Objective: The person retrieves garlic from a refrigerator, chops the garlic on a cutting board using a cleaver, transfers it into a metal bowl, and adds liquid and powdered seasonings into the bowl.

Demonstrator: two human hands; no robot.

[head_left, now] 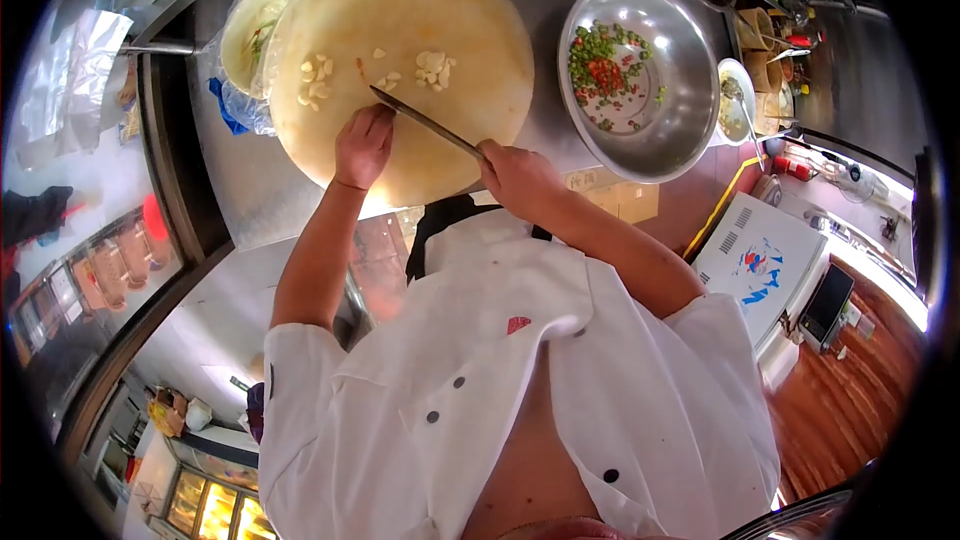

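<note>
My right hand [520, 178] is wrapped round the handle of a kitchen knife [428, 120]. Its blade slants up and left across a round, pale chopping board [400, 5], with the tip just above my left hand [364, 147]. The left fingers are bunched together over the board beside the blade; whatever they hold is hidden. Peeled garlic cloves [434, 70] lie in a heap beyond the blade. More garlic pieces [315, 80] are scattered at the board's left, with a few small bits between the two groups.
A large steel bowl [690, 90] of chopped green and red peppers stands right of the board. Left of it sits a plastic-lined bowl [240, 50]. A small white bowl [738, 105] with a spoon is farther right. The metal counter's edge [270, 235] runs close before me.
</note>
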